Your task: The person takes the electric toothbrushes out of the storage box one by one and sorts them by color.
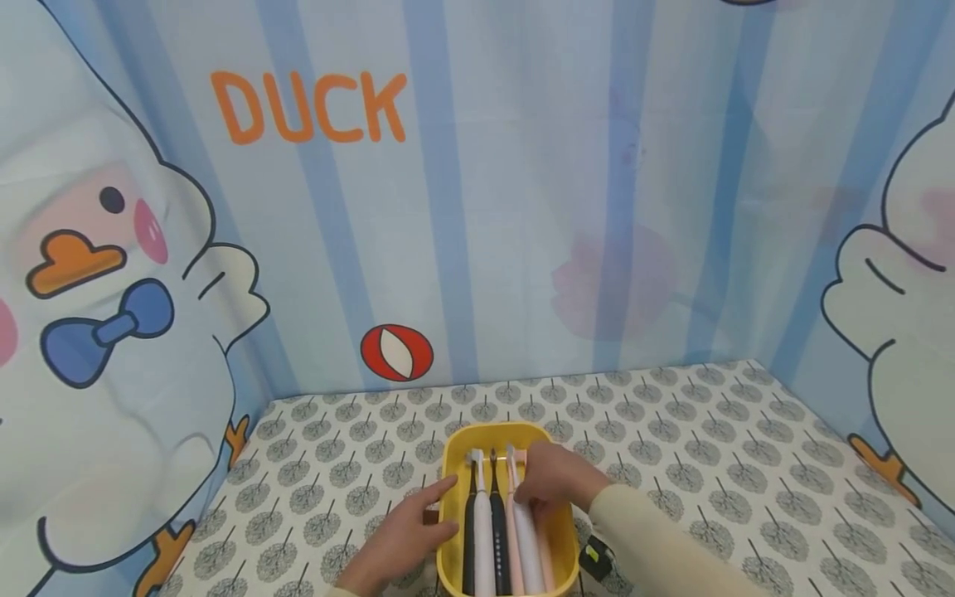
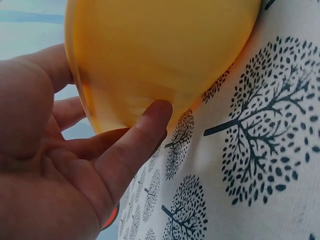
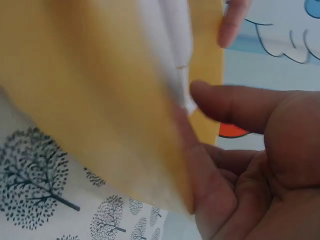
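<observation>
A yellow bin (image 1: pixel 569 539) holds several electric toothbrushes side by side, heads toward the far end. Among them are a white toothbrush (image 1: pixel 483 539), a black toothbrush (image 1: pixel 498 531) and a pink toothbrush (image 1: pixel 513 522). My left hand (image 1: pixel 406 531) grips the bin's left wall, with some fingers over the rim and others against the outer side in the left wrist view. Reaching into the far right of the bin, my right hand (image 1: pixel 555 477) has its thumb and forefinger apart beside a white brush neck (image 3: pixel 184 85). It hides part of the rightmost toothbrushes.
The table cover (image 1: pixel 694 497) has a grey tree print. A small black object (image 1: pixel 597 557) with a yellow-green mark lies right of the bin. Behind the table hangs a blue-striped curtain (image 1: pixel 507 207) with duck pictures.
</observation>
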{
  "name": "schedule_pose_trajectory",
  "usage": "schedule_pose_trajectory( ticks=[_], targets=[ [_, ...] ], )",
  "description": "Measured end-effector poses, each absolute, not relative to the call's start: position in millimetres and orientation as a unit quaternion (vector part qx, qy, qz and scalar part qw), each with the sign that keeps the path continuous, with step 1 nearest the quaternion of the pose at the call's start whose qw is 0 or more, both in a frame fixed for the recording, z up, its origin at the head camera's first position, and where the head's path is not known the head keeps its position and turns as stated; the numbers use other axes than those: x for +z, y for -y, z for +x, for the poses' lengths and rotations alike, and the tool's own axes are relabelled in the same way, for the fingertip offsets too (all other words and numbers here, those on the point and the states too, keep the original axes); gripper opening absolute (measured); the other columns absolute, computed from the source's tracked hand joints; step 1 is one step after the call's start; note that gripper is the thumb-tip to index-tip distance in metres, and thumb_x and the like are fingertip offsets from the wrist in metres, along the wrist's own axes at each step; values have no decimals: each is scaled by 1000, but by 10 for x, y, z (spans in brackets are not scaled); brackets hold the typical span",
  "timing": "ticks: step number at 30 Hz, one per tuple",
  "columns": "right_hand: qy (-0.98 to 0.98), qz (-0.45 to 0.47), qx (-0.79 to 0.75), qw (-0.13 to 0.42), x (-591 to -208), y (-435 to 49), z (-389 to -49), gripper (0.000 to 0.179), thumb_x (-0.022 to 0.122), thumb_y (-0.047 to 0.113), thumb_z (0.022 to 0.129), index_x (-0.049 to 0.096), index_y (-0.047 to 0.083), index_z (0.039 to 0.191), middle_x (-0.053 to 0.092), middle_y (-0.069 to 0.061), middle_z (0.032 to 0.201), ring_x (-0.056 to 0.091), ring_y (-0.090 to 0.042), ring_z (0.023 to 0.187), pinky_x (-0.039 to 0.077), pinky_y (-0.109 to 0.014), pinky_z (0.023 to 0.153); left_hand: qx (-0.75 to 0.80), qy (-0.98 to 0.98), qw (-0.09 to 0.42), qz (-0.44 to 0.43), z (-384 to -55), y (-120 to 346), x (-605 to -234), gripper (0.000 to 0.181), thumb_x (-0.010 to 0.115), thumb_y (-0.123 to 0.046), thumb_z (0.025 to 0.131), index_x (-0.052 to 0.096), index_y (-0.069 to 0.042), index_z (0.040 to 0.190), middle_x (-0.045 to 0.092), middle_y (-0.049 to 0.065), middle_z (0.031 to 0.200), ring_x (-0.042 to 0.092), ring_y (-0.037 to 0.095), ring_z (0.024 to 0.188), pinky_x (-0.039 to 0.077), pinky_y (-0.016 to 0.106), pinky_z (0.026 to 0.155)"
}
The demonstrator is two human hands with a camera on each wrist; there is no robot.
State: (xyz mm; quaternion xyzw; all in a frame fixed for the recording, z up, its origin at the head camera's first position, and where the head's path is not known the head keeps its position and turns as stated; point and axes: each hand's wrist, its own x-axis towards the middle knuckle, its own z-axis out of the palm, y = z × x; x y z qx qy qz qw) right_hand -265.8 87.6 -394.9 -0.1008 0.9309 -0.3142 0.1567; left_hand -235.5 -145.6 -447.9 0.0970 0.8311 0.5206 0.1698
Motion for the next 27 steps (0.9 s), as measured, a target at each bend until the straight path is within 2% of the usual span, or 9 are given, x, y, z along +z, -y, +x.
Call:
schedule_pose_trajectory(
  ticks=[10,18,27],
  targets=[
    [-916,-116,-339,183,-3992,-853,-2646,16,72,8,68,58,3,75,62,-9,55,62,-22,49,53,-31,47,517,-833,174,95,-2348,1446,-4487,62,63,-23,87,36,-16,143,34,16,142,53,32,108,51,45,80],
    [-929,-117,-315,158,-4024,-818,-2653,13,71,9,66,58,5,69,61,-6,53,60,-19,48,51,-30,47,506,-841,163,96,-2337,1440,-4454,63,63,-22,86,36,-16,143,34,17,142,52,34,108,51,46,79],
    [-899,-111,-388,172,-4062,-868,-2685,8,67,7,65,61,2,63,62,-9,55,62,-22,49,53,-33,48,507,-840,167,97,-2341,1426,-4421,63,63,-21,87,35,-14,143,33,19,142,52,35,107,51,47,80]
  ],
)
